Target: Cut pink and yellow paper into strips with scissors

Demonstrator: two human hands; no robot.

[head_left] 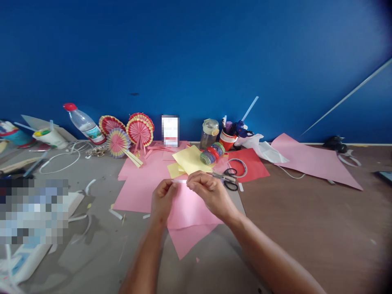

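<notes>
A sheet of pink paper (190, 210) is held up by its top edge between my two hands, its lower part hanging toward me. My left hand (161, 198) pinches the left end of that edge between thumb and fingers. At the right end, my right hand (211, 194) is closed on the edge, fingers bent and thumb tip against them. A bright, narrow band runs along the edge between the fingertips; whether it is a fold I cannot tell. Below it, the corner of another pink sheet (180, 245) points toward me. Scissors (230, 179) with black handles lie beyond my right hand.
Yellow paper (191, 158), red paper (254, 165) and a roll of tape (239, 167) lie ahead. Pleated paper fans (140, 131), a tilted bottle (87, 126), a phone (170, 130), a jar (210, 132) and a pen cup (227, 141) line the blue partition. A power strip (39, 249) lies left.
</notes>
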